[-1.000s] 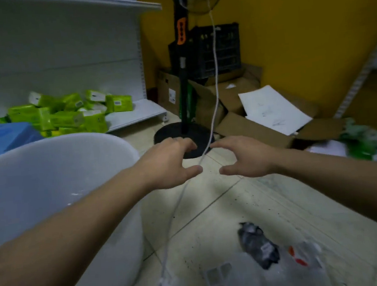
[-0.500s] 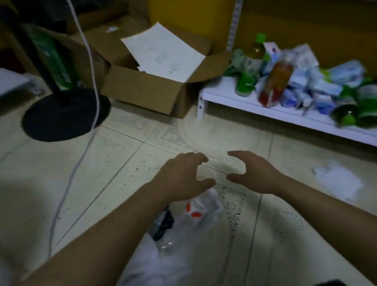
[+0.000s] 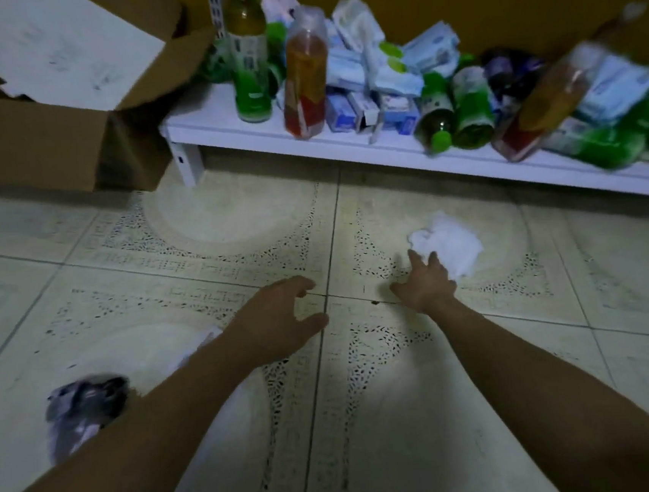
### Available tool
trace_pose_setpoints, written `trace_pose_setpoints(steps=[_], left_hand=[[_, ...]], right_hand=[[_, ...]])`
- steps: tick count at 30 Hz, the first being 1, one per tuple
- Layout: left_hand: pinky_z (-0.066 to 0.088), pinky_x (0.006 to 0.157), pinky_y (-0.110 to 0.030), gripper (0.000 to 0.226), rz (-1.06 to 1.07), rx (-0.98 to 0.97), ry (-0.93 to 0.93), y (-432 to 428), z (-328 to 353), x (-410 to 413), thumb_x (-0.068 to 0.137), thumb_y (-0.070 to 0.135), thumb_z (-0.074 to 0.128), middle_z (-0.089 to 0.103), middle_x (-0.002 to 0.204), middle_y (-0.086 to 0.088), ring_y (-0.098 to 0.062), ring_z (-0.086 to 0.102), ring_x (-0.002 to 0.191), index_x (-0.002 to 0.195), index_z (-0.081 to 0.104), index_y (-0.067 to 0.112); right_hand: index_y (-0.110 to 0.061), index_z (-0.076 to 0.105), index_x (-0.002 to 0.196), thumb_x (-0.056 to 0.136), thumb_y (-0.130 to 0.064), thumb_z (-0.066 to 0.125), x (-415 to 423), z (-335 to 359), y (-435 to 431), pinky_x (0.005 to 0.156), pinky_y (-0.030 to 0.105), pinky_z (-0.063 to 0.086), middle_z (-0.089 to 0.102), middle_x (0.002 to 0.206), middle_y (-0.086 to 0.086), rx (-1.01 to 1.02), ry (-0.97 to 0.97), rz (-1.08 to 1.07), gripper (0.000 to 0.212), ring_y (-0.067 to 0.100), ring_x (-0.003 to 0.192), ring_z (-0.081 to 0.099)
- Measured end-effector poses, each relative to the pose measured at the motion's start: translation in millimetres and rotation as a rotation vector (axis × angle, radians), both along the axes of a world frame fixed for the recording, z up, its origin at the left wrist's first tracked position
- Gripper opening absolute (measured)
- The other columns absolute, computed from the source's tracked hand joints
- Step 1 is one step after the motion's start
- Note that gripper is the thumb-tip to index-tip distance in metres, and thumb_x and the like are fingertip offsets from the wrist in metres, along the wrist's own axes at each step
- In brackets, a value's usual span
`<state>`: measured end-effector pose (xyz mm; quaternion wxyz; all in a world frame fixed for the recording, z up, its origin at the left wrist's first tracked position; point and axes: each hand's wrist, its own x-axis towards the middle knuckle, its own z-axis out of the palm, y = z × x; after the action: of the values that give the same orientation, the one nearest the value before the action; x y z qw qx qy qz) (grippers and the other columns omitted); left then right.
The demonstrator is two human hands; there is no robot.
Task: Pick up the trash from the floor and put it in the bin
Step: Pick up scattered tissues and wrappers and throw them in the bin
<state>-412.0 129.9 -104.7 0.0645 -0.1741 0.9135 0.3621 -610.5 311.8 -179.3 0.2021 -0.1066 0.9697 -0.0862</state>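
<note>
A crumpled white tissue (image 3: 449, 242) lies on the tiled floor in front of the low white shelf. My right hand (image 3: 425, 284) is stretched toward it, fingers spread, fingertips at the tissue's near left edge; it holds nothing. My left hand (image 3: 278, 319) hovers over the floor to the left, fingers curved and apart, empty. A dark crumpled wrapper (image 3: 82, 404) and a bit of white trash (image 3: 190, 348) lie on the floor beside and partly under my left forearm. The bin is out of view.
A low white shelf (image 3: 345, 146) along the yellow wall carries bottles and packets. An open cardboard box (image 3: 39, 142) with a white sheet on it stands at the left. Patterned floor tiles stretch between them.
The view has swung right and down; the bin and fan stand have left the frame. My right hand has reached forward to the white tissue. The bag of trash now sits behind my left arm.
</note>
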Motion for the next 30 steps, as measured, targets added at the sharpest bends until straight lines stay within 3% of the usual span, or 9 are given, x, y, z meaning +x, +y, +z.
trace_pose_setpoints(steps=[2, 5, 8, 10, 17, 21, 24, 26, 30], left_hand=[[0.037, 0.089, -0.022, 0.058, 0.024, 0.054, 0.008, 6, -7, -7, 0.082, 0.050, 0.062, 0.056, 0.130, 0.005, -0.007, 0.049, 0.108, 0.134, 0.045, 0.028], [0.036, 0.089, -0.023, 0.057, 0.021, 0.076, 0.001, 10, -16, -13, 0.083, 0.050, 0.061, 0.056, 0.131, 0.006, -0.007, 0.048, 0.108, 0.134, 0.044, 0.030], [0.035, 0.088, -0.023, 0.057, 0.025, 0.068, -0.019, 9, -23, -14, 0.083, 0.050, 0.061, 0.055, 0.131, 0.006, -0.009, 0.049, 0.110, 0.134, 0.044, 0.031], [0.035, 0.088, -0.024, 0.056, 0.036, 0.063, -0.031, 7, -28, -14, 0.084, 0.050, 0.061, 0.055, 0.131, 0.006, -0.010, 0.050, 0.113, 0.134, 0.044, 0.031], [0.036, 0.088, -0.022, 0.052, 0.057, 0.057, -0.066, 5, -38, -2, 0.085, 0.045, 0.062, 0.056, 0.130, 0.003, -0.008, 0.050, 0.109, 0.131, 0.048, 0.027], [0.036, 0.084, -0.021, 0.049, 0.109, 0.044, -0.078, -4, -42, 15, 0.085, 0.042, 0.063, 0.056, 0.129, 0.003, -0.007, 0.048, 0.104, 0.128, 0.051, 0.024], [0.036, 0.086, -0.019, 0.048, 0.138, 0.018, -0.118, -11, -45, 32, 0.085, 0.037, 0.064, 0.055, 0.132, 0.002, -0.010, 0.051, 0.114, 0.129, 0.052, 0.022], [0.036, 0.088, -0.018, 0.050, 0.144, 0.004, -0.113, -15, -46, 39, 0.084, 0.034, 0.067, 0.056, 0.133, 0.001, -0.011, 0.052, 0.117, 0.130, 0.052, 0.022], [0.041, 0.094, -0.025, 0.066, 0.132, 0.046, -0.066, -10, -47, 39, 0.081, 0.030, 0.071, 0.053, 0.137, -0.005, -0.017, 0.052, 0.118, 0.140, 0.041, 0.027]], right_hand=[[-0.032, 0.007, 0.151, 0.082, -0.059, 0.058, -18, -12, 9, 0.116, 0.058, 0.013, -0.008, 0.161, 0.012, 0.053, 0.044, -0.019, 0.090, 0.037, 0.147, 0.006], [-0.030, 0.003, 0.151, 0.080, -0.063, 0.057, -38, -26, 19, 0.115, 0.058, 0.008, -0.011, 0.161, 0.011, 0.101, 0.023, -0.012, 0.095, 0.035, 0.148, 0.002], [-0.021, 0.012, 0.147, 0.077, -0.058, 0.057, -48, -36, 21, 0.112, 0.056, 0.021, 0.020, 0.155, 0.014, 0.119, -0.023, -0.029, 0.092, 0.036, 0.139, 0.027], [-0.015, 0.024, 0.140, 0.075, -0.050, 0.059, -45, -38, 17, 0.103, 0.050, 0.037, 0.045, 0.135, 0.014, 0.104, 0.017, -0.017, 0.082, 0.034, 0.124, 0.042], [-0.011, 0.054, 0.122, 0.089, -0.020, 0.045, 22, -52, -12, 0.088, 0.038, 0.049, 0.062, 0.112, 0.011, -0.034, 0.260, 0.408, 0.036, 0.024, 0.096, 0.058], [-0.013, 0.063, 0.113, 0.090, -0.019, 0.049, 71, -56, -29, 0.073, 0.027, 0.045, 0.064, 0.105, 0.009, -0.247, 0.120, 0.531, 0.027, 0.025, 0.090, 0.062], [-0.016, 0.069, 0.106, 0.089, -0.027, 0.055, 93, -51, -41, 0.072, 0.026, 0.043, 0.060, 0.102, 0.008, -0.296, -0.109, 0.668, 0.025, 0.023, 0.090, 0.058], [-0.018, 0.073, 0.103, 0.086, -0.030, 0.062, 91, -39, -45, 0.071, 0.024, 0.040, 0.060, 0.098, 0.006, -0.320, -0.157, 0.739, 0.024, 0.017, 0.084, 0.056], [-0.018, 0.074, 0.096, 0.083, -0.024, 0.069, 84, -17, -49, 0.065, 0.013, 0.039, 0.062, 0.086, -0.006, -0.481, -0.212, 0.654, 0.015, 0.007, 0.077, 0.056]])
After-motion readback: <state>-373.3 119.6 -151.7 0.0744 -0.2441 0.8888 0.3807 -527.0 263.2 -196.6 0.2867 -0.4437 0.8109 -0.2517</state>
